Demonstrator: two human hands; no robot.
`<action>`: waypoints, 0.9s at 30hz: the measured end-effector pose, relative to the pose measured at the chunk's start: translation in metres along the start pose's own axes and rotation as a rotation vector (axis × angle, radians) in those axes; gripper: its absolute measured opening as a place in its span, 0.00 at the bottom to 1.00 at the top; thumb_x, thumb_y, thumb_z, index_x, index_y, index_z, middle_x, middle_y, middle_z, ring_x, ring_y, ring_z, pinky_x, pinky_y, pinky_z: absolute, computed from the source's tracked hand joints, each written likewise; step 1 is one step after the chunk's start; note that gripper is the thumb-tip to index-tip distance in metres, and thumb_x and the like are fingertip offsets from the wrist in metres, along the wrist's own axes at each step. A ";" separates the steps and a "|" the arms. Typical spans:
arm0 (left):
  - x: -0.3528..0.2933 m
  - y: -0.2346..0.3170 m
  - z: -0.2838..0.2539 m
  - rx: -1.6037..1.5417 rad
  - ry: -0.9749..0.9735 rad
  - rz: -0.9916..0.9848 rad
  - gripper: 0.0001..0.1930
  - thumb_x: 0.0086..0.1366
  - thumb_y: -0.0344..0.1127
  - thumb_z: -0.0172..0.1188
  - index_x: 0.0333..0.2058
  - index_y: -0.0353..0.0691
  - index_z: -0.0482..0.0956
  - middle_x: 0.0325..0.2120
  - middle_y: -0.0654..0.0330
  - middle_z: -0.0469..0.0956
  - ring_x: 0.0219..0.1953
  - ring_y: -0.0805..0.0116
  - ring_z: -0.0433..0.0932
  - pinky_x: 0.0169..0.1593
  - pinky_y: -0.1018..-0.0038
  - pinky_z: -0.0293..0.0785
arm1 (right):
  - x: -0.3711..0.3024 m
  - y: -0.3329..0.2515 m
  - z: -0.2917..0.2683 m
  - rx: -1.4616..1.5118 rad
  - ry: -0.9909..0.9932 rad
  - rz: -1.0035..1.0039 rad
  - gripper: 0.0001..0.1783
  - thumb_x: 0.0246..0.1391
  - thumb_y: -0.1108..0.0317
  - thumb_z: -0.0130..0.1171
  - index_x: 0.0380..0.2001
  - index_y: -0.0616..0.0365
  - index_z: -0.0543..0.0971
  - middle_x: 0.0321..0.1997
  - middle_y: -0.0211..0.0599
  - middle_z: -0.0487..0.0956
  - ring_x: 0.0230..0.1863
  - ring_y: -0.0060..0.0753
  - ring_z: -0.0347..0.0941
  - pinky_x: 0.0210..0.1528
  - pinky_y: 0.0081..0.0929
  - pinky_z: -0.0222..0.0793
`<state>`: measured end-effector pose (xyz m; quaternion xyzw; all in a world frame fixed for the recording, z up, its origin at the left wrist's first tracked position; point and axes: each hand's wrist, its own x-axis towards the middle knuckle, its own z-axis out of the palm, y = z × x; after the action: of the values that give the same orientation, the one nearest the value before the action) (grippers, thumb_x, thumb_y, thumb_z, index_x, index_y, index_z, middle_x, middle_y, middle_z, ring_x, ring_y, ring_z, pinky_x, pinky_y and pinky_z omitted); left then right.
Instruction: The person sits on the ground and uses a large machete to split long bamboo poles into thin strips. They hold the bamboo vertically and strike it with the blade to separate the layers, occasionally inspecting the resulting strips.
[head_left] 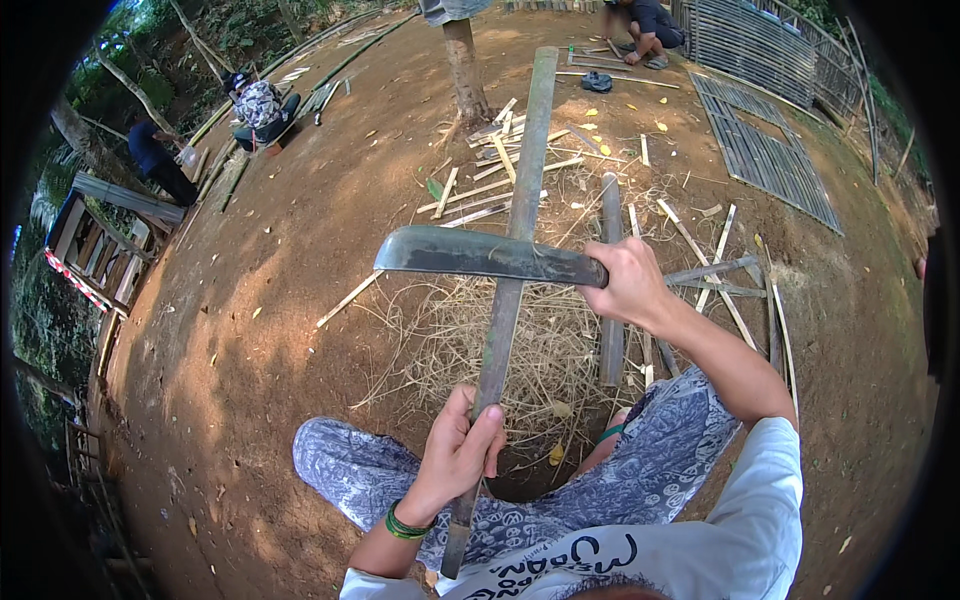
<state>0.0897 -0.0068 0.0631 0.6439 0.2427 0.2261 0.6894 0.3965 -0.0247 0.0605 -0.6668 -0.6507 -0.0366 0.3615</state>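
Note:
My left hand [462,445] is closed around the lower part of a long, flat bamboo strip [536,130], which slants up and away from my lap. In my right hand [628,278] is the handle of a machete [450,252], its wide dark blade pointing left. The blade lies across the strip above my left hand, seemingly touching it; whether it cuts in cannot be told. Below them a heap of pale bamboo shavings [490,345] covers the ground between my legs. Just beyond my right hand stretches a thicker bamboo piece [612,350].
Cut bamboo sticks [500,165] lie scattered by a tree trunk [465,75]. More strips [715,270] rest at right, near a woven bamboo panel [765,145]. Other people crouch far off, one at left [262,108], one at the back right [650,30]. A dark bag [597,82] sits on the soil.

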 end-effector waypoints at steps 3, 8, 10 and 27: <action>0.001 -0.004 -0.002 0.002 -0.004 0.025 0.06 0.77 0.34 0.45 0.40 0.40 0.62 0.15 0.65 0.68 0.12 0.80 0.66 0.19 0.83 0.62 | -0.010 -0.023 0.000 -0.071 -0.031 -0.227 0.05 0.39 0.69 0.60 0.17 0.57 0.75 0.11 0.36 0.74 0.10 0.36 0.68 0.17 0.38 0.64; -0.014 -0.007 -0.007 -0.021 0.002 -0.039 0.06 0.77 0.34 0.45 0.40 0.40 0.61 0.16 0.65 0.68 0.12 0.80 0.65 0.19 0.84 0.63 | 0.007 0.001 -0.008 -0.011 -0.037 0.061 0.06 0.37 0.66 0.61 0.20 0.56 0.78 0.11 0.39 0.74 0.12 0.39 0.72 0.19 0.42 0.66; -0.015 -0.008 -0.010 -0.012 0.007 -0.056 0.06 0.77 0.34 0.45 0.40 0.40 0.61 0.16 0.65 0.69 0.12 0.80 0.65 0.19 0.83 0.63 | 0.003 0.001 -0.004 -0.046 0.017 0.027 0.06 0.38 0.66 0.61 0.20 0.56 0.79 0.11 0.38 0.74 0.12 0.39 0.72 0.19 0.41 0.67; -0.033 -0.017 -0.016 -0.068 -0.044 -0.062 0.07 0.76 0.34 0.48 0.40 0.39 0.62 0.16 0.65 0.69 0.14 0.82 0.67 0.19 0.83 0.64 | -0.002 0.011 -0.003 -0.045 -0.008 -0.074 0.06 0.40 0.68 0.58 0.16 0.57 0.78 0.09 0.34 0.72 0.09 0.31 0.66 0.16 0.36 0.63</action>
<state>0.0536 -0.0163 0.0472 0.6171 0.2395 0.1983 0.7229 0.4072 -0.0266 0.0572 -0.6502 -0.6755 -0.0620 0.3423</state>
